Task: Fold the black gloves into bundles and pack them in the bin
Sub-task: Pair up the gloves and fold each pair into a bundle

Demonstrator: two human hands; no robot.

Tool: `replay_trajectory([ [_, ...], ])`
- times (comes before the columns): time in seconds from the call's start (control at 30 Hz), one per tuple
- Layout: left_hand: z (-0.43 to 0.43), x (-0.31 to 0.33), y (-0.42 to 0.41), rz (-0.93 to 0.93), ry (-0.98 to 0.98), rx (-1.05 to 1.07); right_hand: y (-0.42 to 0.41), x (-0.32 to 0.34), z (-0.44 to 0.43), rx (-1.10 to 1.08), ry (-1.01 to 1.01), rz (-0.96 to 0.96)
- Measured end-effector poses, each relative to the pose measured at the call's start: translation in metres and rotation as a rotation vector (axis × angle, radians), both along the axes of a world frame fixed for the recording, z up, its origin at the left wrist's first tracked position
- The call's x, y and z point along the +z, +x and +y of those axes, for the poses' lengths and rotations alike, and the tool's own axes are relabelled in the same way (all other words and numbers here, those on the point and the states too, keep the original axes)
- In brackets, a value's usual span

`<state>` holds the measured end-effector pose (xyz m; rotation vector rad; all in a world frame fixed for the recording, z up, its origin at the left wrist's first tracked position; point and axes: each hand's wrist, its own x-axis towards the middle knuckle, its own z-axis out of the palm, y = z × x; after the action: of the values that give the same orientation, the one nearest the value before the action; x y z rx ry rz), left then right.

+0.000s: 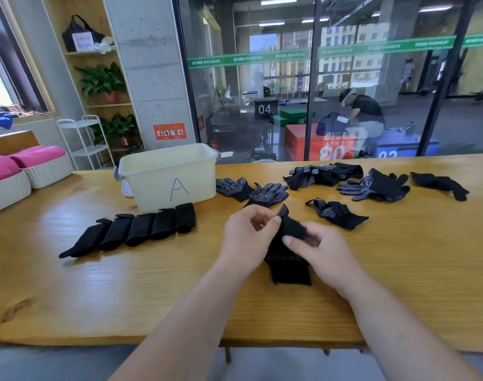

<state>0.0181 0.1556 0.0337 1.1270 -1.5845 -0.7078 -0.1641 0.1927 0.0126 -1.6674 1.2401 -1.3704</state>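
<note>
The left hand [248,237] pinches the upper edge of a black glove [288,262] between thumb and forefinger, beside a dotted fingertip that sticks up. The right hand [327,253] grasps the same glove from the right side, thumb laid across the fabric and fingers curled over it; the fingers are blurred. The glove lies on the table [124,284] between the two hands, cuff toward the near edge, with its dotted face partly showing. The bin [168,174], pale and marked "A" on its front wall, stands on the table to the left of and beyond the hands. Five bundles [140,229] lie side by side in a row just in front of the bin, touching one another. Loose gloves [267,195] lie scattered across the far side of the table, from just right of the bin to the right end, some overlapping. Two white baskets [47,174] with pink contents sit at the far left.
</note>
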Motion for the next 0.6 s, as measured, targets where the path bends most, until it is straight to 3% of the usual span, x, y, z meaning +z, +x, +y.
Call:
replay_trajectory([
  [0.13,-0.008,-0.012,0.003,-0.272,-0.029,-0.004,-0.015,0.000,-0.010,-0.314,0.037,-0.342],
  [0.27,-0.014,-0.030,0.023,-0.647,0.023,-0.168,-0.026,-0.006,-0.022,-0.544,0.079,-0.581],
  [0.47,-0.017,-0.037,0.035,-0.834,-0.133,-0.166,-0.035,-0.012,-0.027,-0.728,0.045,-0.592],
  [0.6,-0.019,-0.037,0.049,-0.937,-0.180,-0.149,-0.037,-0.011,-0.024,-0.860,0.044,-0.484],
])
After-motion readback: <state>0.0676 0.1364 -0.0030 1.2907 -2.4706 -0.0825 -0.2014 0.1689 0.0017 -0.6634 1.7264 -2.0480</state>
